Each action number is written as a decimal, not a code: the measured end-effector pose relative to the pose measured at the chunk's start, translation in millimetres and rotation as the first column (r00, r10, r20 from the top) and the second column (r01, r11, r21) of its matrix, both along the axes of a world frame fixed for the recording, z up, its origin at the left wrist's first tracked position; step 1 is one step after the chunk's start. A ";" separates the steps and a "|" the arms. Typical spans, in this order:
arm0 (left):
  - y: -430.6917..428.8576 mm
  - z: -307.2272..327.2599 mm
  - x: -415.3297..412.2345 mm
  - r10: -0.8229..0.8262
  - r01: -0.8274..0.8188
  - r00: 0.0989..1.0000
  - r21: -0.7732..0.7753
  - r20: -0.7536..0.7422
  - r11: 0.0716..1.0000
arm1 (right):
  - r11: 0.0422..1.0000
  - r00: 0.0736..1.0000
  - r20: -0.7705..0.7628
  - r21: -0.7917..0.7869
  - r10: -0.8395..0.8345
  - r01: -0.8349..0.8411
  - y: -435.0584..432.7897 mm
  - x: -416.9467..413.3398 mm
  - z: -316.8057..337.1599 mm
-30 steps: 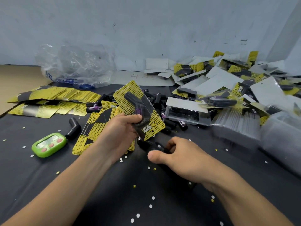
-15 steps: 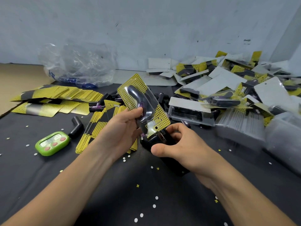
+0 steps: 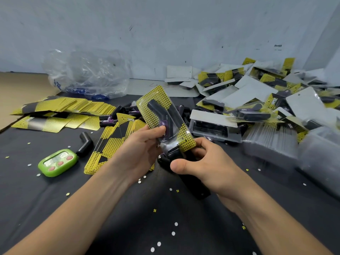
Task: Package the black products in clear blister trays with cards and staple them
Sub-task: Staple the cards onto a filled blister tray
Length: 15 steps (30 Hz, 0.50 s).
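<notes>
- The left hand (image 3: 139, 151) clamps a blister pack (image 3: 181, 137), a yellow dotted card under a clear plastic tray, with the thumb on its front and the fingers behind. The pack is tilted, its top leaning toward eleven o'clock.
- A black bent tube-shaped product (image 3: 156, 111) sits sealed inside the tray, at the centre of the view.
- The right hand (image 3: 211, 164) curls tightly round a black stapler (image 3: 193, 186), thumb on its near side. The stapler's front end meets the pack's lower edge; I cannot tell whether it has bitten down on the card.
- A loose stack of yellow-and-black cards (image 3: 110, 144) lies flat just beyond the left wrist, and a fanned spread of the same cards (image 3: 64, 109) lies at ten o'clock.
- One loose black bent product (image 3: 85, 142) lies at nine o'clock, beside a green oval timer with red buttons (image 3: 57, 162).
- More loose black products (image 3: 108, 121) are heaped behind the held pack.
- A stack of empty clear blister trays (image 3: 270, 142) sits at three o'clock, with a heap of finished packs (image 3: 257, 100) at two o'clock.
- A crumpled clear plastic bag (image 3: 86, 74) rests against the wall at eleven o'clock.
- Small white and yellow paper dots (image 3: 173, 233) are scattered over the black table cloth (image 3: 128, 227).
</notes>
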<state>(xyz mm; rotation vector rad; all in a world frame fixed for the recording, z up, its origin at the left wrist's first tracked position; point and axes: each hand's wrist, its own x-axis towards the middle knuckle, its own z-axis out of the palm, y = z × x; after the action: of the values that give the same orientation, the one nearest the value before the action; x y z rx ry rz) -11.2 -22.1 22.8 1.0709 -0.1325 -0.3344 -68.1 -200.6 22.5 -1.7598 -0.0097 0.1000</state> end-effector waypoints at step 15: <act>-0.4 0.4 -0.9 0.031 -0.033 0.997 -0.033 -0.075 0.999 | 0.999 0.997 0.050 -0.001 -0.052 0.052 1.7 0.7 -1.8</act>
<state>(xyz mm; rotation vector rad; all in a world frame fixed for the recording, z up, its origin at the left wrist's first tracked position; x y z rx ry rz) -12.1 -22.6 23.3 1.0246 -0.0547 -0.3416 -67.4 -198.9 20.7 -1.7633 -0.0008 0.0180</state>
